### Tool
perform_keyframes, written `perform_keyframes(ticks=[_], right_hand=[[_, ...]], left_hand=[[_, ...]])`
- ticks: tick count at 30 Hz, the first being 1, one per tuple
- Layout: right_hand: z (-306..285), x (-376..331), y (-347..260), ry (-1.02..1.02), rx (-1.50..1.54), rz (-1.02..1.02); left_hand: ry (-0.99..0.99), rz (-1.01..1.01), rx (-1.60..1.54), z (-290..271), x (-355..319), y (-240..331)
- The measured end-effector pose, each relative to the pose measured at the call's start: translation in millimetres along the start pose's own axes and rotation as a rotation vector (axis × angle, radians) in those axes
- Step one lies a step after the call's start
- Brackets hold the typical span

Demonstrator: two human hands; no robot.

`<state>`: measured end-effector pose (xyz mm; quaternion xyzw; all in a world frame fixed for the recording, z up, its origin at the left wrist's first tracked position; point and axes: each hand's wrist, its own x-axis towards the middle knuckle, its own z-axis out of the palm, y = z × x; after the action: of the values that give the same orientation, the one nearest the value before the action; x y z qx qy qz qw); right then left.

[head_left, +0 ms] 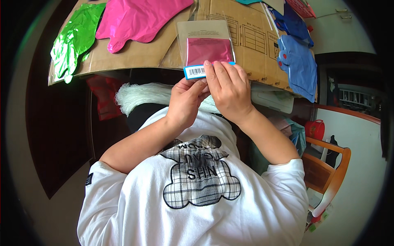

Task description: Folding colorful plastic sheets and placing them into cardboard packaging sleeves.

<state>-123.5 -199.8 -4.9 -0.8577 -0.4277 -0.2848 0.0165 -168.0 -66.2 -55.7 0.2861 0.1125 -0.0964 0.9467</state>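
A clear plastic pouch [180, 39] lies flat at the near edge of the cardboard, with a folded pink foil sheet [209, 50] inside. Along its near end runs a white, blue-edged label strip [195, 72] with a barcode. My left hand [186, 99] is closed, thumb and fingers pinching at the strip's near edge. Over the strip's right part my right hand [230, 90] rests with its fingers together, gripping that end; its thumb is hidden. Flat foil balloons in green [78, 35] and pink [139, 20] lie to the far left.
Cardboard [164, 57] covers the tabletop. Blue foil balloons [297, 65] hang at its right edge. Below the near edge, a bundle of white strands [143, 96] lies close to my lap. A wooden chair [324, 164] and a red container [315, 129] stand at right.
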Motion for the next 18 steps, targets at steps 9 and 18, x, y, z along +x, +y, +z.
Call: perform_keyframes(ticks=[9,18], right_hand=[[3.3,-4.8,-9.4,-0.041,0.032,0.127],[-4.4,-7.3,-9.8,-0.093,0.014,0.114]], left_hand=[[0.050,-0.011,-0.017,-0.8,-2.4,4.4],[0.150,-0.052,-0.052,-0.6,-5.0,28.6]])
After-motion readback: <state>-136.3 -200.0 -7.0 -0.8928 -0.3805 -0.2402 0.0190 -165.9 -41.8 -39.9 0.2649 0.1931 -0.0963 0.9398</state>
